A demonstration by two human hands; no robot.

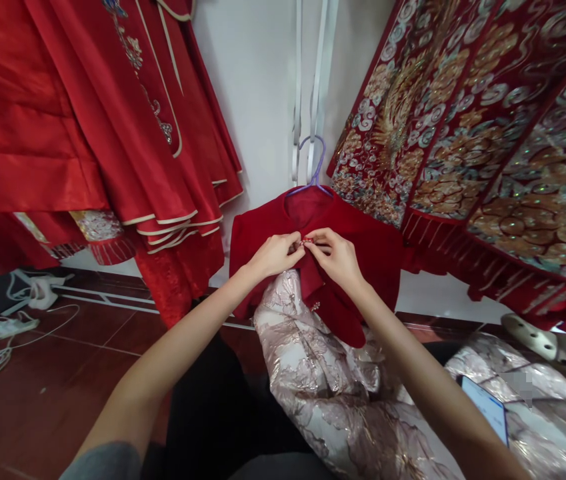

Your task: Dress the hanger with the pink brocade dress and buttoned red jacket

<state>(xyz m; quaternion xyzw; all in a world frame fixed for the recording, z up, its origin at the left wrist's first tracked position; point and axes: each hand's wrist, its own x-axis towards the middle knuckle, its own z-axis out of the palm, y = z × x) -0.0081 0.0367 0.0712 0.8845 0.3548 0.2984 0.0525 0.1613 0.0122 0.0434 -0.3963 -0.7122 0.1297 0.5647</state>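
Note:
A dark red short jacket hangs on a purple hanger in front of me. Both hands meet at its front opening, just under the neckline. The fingers of my left hand pinch the left front edge at a small shiny beaded fastener. From the other side, my right hand pinches the same spot with thumb and forefinger. The fingertips partly hide the fastener, so I cannot tell whether it is joined. Lower on the edge sits another small beaded ornament. Below, the jacket's front hangs apart.
Pale floral brocade fabric drapes under the jacket and across my lap, with a phone on it. Red garments hang at left, an embroidered one at right. White cables lie on the tiled floor.

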